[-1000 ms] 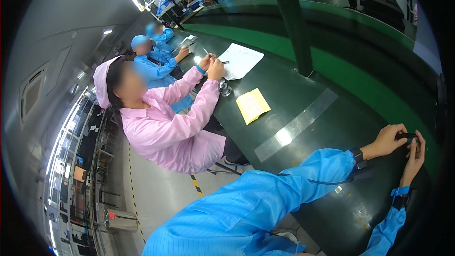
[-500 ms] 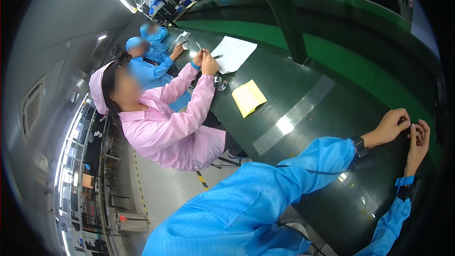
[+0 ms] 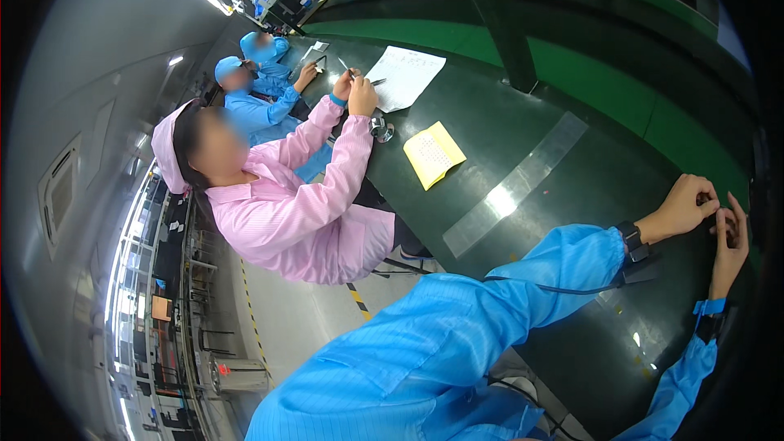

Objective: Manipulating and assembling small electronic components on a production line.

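Over the far right of the dark green table (image 3: 572,196), my left hand (image 3: 684,207) is held with its thumb and fingertips bent together in a pinch. My right hand (image 3: 729,237) is right beside it, fingers curled and fingertips close to those of the left. Anything between the fingers is too small or hidden to make out. A black band with a box-like device (image 3: 634,245) and a cable circles my left wrist. On my right wrist is a blue strap (image 3: 710,307) with a dark device below it. Blue sleeves cover both arms.
To the left a person in pink (image 3: 302,212) holds a thin pen-like tool. A yellow paper (image 3: 434,155), a white sheet (image 3: 408,77) and a strip of clear tape (image 3: 514,188) lie on the table. A dark post (image 3: 494,20) rises at its back edge. Co-workers in blue (image 3: 257,118) sit farther off.
The view has shifted slightly, so the table things sit a little differently. My hands remain together at the right, with the fingers slightly rearranged.
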